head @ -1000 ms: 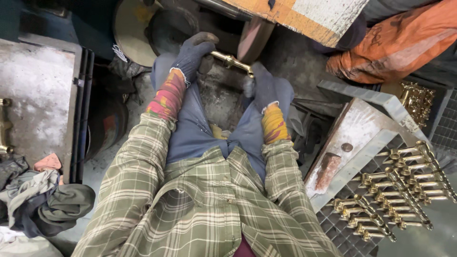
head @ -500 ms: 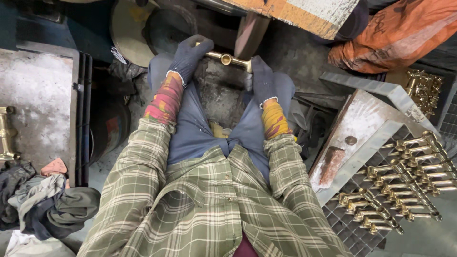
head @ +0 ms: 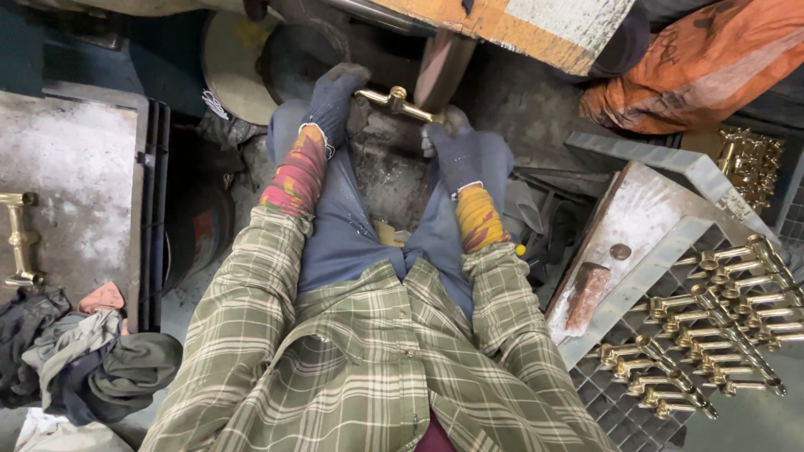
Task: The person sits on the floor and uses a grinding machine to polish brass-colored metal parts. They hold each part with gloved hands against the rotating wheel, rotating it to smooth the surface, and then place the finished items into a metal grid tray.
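Observation:
Both my hands wear dark blue gloves and grip one brass handle piece (head: 395,102), a short bar with round fittings. My left hand (head: 335,99) holds its left end and my right hand (head: 452,151) holds its right end. The bar lies just under a brownish polishing wheel (head: 440,67) and seems to touch it. My forearms, in colourful cuffs and a green plaid shirt, rest along my knees.
Several finished brass handles (head: 712,335) lie in rows on a metal grate at the right, more brass parts (head: 749,163) behind. One brass handle (head: 18,238) rests on a grey slab at the left. Rags (head: 75,360) lie bottom left. An orange cloth (head: 703,67) sits top right.
The view has shifted slightly; both hands keep holding the brass handle against the wheel, with the piece nudged a little along it.

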